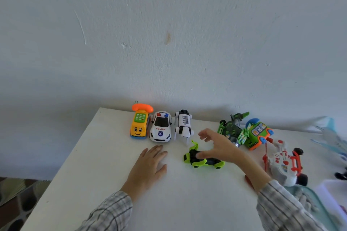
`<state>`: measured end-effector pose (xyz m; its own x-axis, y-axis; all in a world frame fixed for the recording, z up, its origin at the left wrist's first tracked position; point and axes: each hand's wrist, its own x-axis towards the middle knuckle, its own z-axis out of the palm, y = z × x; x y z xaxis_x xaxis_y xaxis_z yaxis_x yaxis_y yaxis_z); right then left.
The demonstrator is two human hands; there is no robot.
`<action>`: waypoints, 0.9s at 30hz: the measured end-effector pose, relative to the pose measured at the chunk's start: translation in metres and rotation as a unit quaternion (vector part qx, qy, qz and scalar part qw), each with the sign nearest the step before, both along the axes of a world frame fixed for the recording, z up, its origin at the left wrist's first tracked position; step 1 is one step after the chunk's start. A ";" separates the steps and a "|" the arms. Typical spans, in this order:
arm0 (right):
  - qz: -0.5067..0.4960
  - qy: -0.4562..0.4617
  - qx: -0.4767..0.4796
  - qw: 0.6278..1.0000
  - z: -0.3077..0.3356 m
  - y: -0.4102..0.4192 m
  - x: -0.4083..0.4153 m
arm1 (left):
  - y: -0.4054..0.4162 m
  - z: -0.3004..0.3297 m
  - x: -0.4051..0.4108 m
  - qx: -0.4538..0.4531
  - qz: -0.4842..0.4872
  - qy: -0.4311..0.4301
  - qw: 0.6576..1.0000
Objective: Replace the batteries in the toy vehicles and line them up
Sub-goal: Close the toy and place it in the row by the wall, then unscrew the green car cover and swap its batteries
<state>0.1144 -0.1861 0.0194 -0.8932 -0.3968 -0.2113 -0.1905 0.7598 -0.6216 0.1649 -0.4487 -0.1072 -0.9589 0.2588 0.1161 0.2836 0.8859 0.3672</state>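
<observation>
Along the far edge of the white table [90, 174] three toys stand side by side: a yellow telephone bus [139, 124], a white police car [161, 127] and a white robot dog [183, 125]. In front of them lies a black and lime-green toy car [203, 160]. My right hand [217, 146] hovers over it with fingers spread, the thumb touching its top. My left hand [150, 167] rests flat on the table, holding nothing. To the right sit a dark green robot car [231, 125], a green and orange bus [258, 133] and a white and red racing vehicle [285, 165].
A pale wall rises right behind the table. Light blue plastic packaging [330, 137] lies at the far right. A red object [248, 181] pokes out under my right wrist. A teal-rimmed container [319, 204] sits at the lower right corner. Patterned floor shows at the left.
</observation>
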 end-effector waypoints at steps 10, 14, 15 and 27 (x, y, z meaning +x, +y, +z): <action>0.014 0.178 0.286 0.941 -0.045 -0.002 0.040 | 0.003 0.003 0.004 0.000 0.005 0.015 1.000; -0.054 0.088 0.200 0.974 -0.033 -0.003 0.073 | 0.003 0.003 0.009 -0.008 0.003 0.045 0.999; -0.076 0.064 0.154 0.983 -0.029 -0.002 0.083 | 0.003 0.005 0.012 0.002 0.003 0.051 0.999; -0.152 -0.283 -0.391 0.862 -0.003 0.070 0.156 | 0.109 0.084 0.058 0.100 -0.250 0.174 0.947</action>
<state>0.2706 -0.1163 0.0161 -0.8226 -0.3807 -0.4224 0.4466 0.0275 -0.8943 0.2228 -0.3401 -0.0236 -0.6175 0.6101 0.4964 0.7836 0.5319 0.3210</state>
